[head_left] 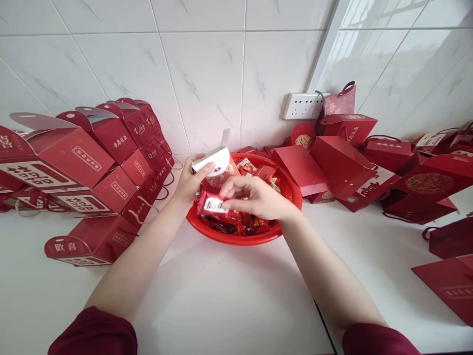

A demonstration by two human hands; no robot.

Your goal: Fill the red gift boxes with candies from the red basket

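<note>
Candy packet (213,205) lying crosswise, right hand (254,197) pinching

Single head-worn view, looking forward and down onto the white worktop (221,296) from close range. It is facing the tiled wall (207,64), both forearms entering from the bottom edge.

The red folded-card gift box lying nearest on the left (86,245) reads 歡喜 in white on its curved flap. The big red card box at the far left (44,162) shows a large white 囍. Small white label panels on the other red boxes are too small to read
</note>
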